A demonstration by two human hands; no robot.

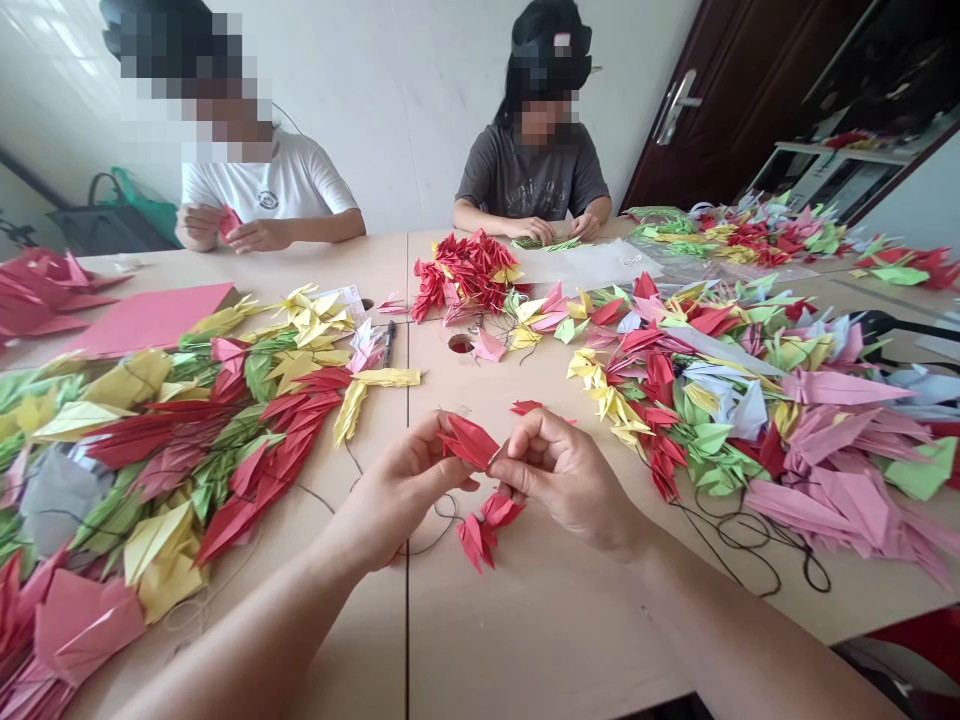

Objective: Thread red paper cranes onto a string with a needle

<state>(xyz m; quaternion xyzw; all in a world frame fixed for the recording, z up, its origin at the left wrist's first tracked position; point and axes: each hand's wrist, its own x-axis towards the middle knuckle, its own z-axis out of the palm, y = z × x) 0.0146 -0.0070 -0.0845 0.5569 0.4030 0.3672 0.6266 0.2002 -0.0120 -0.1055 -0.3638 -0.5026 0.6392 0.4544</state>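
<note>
A folded red paper piece [470,440] is held up over the table [480,620]. My left hand [409,480] pinches its left side between thumb and fingers. The fingertips of my right hand [551,475] are closed at its right end, where something thin, too small to make out, shows between them. Red folded pieces [478,540] hang or lie just below my hands. A dark cord [450,515] curves beneath my left hand.
Piles of colourful folded paper [247,440] cover the left side, and more [720,390] the right, with loose dark cord [750,540]. A red bundle [469,270] sits ahead. Two people work across the table, near a red sheet [157,315] and a plastic sheet [592,262].
</note>
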